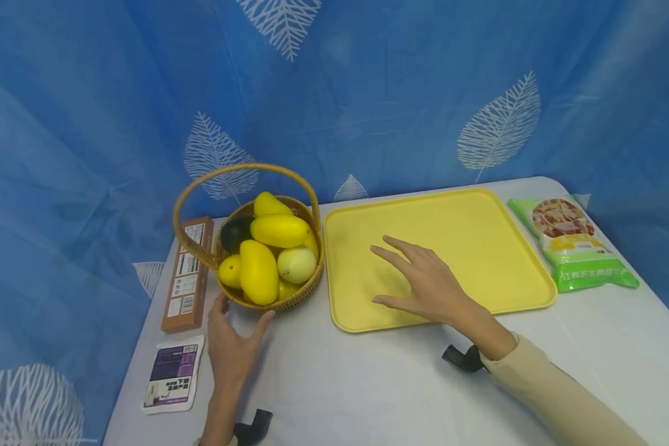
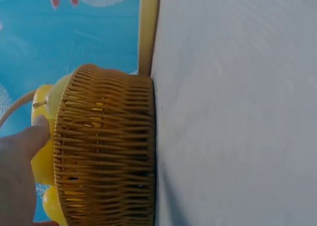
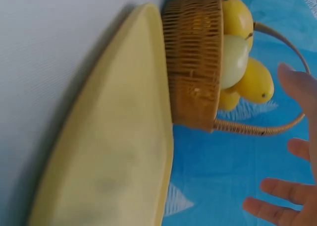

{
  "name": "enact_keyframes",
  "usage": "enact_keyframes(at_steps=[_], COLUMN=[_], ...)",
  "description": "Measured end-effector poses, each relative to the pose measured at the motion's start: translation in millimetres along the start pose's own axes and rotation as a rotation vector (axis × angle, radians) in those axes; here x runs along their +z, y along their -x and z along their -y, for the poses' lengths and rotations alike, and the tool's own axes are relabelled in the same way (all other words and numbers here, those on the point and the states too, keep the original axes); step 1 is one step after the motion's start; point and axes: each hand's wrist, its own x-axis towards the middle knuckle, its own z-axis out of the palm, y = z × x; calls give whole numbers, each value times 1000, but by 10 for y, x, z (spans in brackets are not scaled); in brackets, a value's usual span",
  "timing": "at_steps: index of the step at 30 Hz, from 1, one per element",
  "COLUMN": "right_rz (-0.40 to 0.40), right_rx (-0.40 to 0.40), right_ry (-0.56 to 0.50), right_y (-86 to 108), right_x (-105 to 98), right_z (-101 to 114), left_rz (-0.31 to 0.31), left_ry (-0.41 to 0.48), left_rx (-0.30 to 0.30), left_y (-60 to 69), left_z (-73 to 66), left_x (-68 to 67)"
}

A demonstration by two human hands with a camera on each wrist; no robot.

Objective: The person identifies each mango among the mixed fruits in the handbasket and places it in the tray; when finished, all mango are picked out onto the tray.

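A wicker basket (image 1: 303, 296) with a tall arched handle stands at the back left of the table. It holds several yellow mangoes (image 1: 259, 272), a pale green round fruit (image 1: 297, 265) and a dark green fruit (image 1: 236, 233). My left hand (image 1: 231, 347) is at the basket's front, thumb and fingers spread apart near the rim; whether it touches is unclear. In the left wrist view its thumb (image 2: 37, 134) shows before the fruit. Over the yellow tray (image 1: 479, 229) hovers my right hand (image 1: 429, 282), fingers spread towards the basket and holding nothing.
Left of the basket lies a long brown box (image 1: 186, 285), with a purple-and-white packet (image 1: 173, 375) in front of it. A green food bag (image 1: 574, 244) lies right of the tray. Behind the white table (image 1: 368, 384) hangs a blue leaf-patterned curtain (image 1: 368, 93).
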Motion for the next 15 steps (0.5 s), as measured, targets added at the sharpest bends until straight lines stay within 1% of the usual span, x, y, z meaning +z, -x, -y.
enact_keyframes(at_steps=[4, 10, 12, 15], right_rz=[-5, -8, -9, -10], right_rx=[-1, -31, -45, -63], right_ry=[-48, -116, -136, -157], right_y=[-202, -519, -617, -756], right_x=[49, 131, 160, 217], right_z=[85, 202, 236, 274], left_rz=[-24, -47, -62, -89], left_ry=[22, 79, 97, 118], left_rx=[6, -14, -2, 32], left_y=[-10, -24, -28, -33], left_z=[22, 101, 127, 153], left_x=[38, 59, 65, 76])
